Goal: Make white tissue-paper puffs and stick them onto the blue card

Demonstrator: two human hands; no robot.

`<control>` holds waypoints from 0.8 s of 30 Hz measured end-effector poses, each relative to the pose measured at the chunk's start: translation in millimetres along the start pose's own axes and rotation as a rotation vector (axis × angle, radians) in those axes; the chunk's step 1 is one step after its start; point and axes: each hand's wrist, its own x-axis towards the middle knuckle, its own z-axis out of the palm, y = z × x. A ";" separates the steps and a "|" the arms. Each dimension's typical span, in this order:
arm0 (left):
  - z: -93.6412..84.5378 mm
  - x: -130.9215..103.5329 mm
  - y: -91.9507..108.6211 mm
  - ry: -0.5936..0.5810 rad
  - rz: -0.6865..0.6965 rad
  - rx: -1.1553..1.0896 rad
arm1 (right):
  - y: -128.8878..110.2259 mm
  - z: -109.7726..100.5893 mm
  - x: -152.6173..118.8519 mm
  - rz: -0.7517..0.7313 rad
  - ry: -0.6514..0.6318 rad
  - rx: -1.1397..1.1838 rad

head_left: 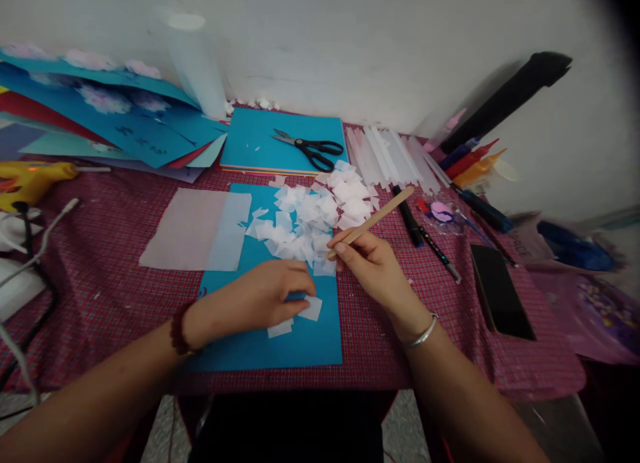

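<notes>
My right hand [367,259] grips a flat wooden craft stick [383,213] between thumb and fingers, its lower end near a heap of loose tissue paper squares [313,213]. Lower down, my left hand [273,293] is closed, with thumb and forefinger at the edge of a single white tissue paper square [313,308]. Another small white piece [280,328] lies just below that hand. Beneath both is a blue sheet of paper [310,349], partly covered by the heap and by my left forearm. The ends of some fingers on my left hand are hidden.
Black-handled scissors [315,149] rest on a stack of coloured paper [255,136] at the back. A larger tissue sheet [190,229] lies left. A yellow glue gun [40,179] with cords is far left; markers [407,216] and a phone [501,291] lie right.
</notes>
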 end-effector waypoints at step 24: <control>-2.2 6.7 -0.9 0.344 -0.405 -0.824 | -12.4 6.5 -4.7 -0.016 -0.029 0.216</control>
